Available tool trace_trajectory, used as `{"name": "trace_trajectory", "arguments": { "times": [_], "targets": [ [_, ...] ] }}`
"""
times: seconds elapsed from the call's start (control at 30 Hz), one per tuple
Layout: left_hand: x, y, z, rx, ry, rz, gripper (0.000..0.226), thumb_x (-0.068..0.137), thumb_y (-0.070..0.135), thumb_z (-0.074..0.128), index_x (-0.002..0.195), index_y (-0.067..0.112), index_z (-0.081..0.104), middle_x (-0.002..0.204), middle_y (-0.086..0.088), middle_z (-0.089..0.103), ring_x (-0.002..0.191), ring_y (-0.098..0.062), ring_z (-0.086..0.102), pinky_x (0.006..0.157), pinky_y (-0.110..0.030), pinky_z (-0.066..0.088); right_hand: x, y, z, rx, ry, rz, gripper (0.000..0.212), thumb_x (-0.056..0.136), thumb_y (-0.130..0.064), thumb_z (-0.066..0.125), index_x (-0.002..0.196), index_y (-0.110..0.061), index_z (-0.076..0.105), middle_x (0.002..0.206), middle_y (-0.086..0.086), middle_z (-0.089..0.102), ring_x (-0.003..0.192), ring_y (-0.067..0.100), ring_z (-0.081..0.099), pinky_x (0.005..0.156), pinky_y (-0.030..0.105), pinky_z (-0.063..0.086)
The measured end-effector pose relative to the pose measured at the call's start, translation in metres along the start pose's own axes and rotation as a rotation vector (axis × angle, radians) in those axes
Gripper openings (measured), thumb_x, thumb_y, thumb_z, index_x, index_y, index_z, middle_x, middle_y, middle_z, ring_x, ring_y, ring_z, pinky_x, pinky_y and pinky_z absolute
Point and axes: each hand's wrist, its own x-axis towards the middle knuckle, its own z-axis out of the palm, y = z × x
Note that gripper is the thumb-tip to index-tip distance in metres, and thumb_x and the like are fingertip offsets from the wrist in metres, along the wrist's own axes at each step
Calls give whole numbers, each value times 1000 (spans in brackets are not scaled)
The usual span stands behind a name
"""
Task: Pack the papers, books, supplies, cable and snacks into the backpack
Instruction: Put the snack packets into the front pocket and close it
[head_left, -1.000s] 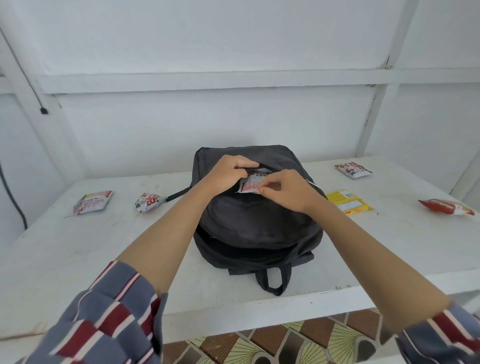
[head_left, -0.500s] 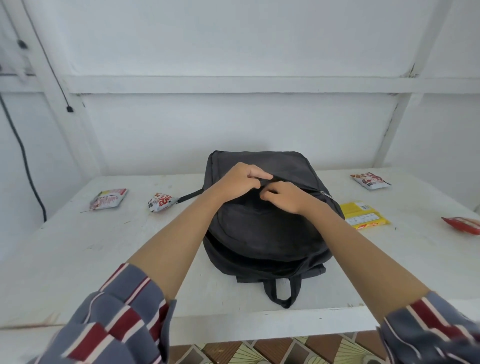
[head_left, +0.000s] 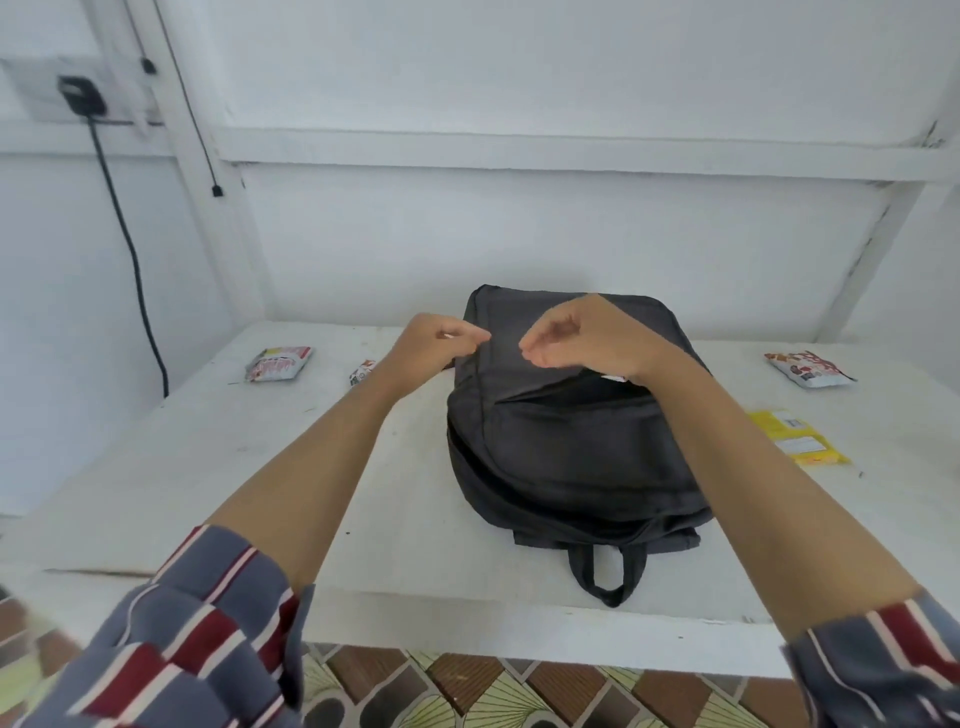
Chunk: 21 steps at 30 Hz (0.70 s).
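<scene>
Both hands are up off the bag's pocket mouth now; half a sec ago they were pressed to it. Table (head_left: 218, 467): white paint, matt, scuffed. Backpack (head_left: 571, 457) lies flat mid-table, soft black fabric, front slit gaping, w/ a sliver of stowed packet (head_left: 615, 378) showing, I think. Left hand (head_left: 436, 348): fingers curled, thumb to forefinger, can't tell if it nips anything. Right hand (head_left: 592, 338): loosely curled, empty. Snack step's underway; next needs a reach out to the flat yellow pack (head_left: 795, 441), right foil packet (head_left: 808, 369) or left foil packet (head_left: 278, 362), both crinkly.
</scene>
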Motion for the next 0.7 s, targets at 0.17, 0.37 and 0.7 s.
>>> {"name": "trace_trajectory", "arguments": {
  "times": [0.17,0.37,0.7],
  "targets": [
    [-23,-64,-66,126,220,-130,26,83,5,64,107,15,68,111,-3,65,100,-20,60,83,-24,45,68,-22,73,73,44,-14,43,76,-4,71,117,-14,60,115,7,59,95,13,56,85,27,49],
    [-28,-123,-131,267,313,-226,34,82,10,69,116,14,64,113,3,59,104,-13,49,82,-17,32,149,-9,163,-7,-61,76,60,78,-9,71,133,-15,46,139,4,42,127,19,41,92,24,36],
    [14,-204,-196,407,241,-338,45,77,29,73,121,30,60,130,-7,48,125,-21,40,101,-30,30,230,27,227,-172,-60,314,72,66,-32,76,131,-42,46,136,1,44,126,26,41,100,35,41]
  ]
}}
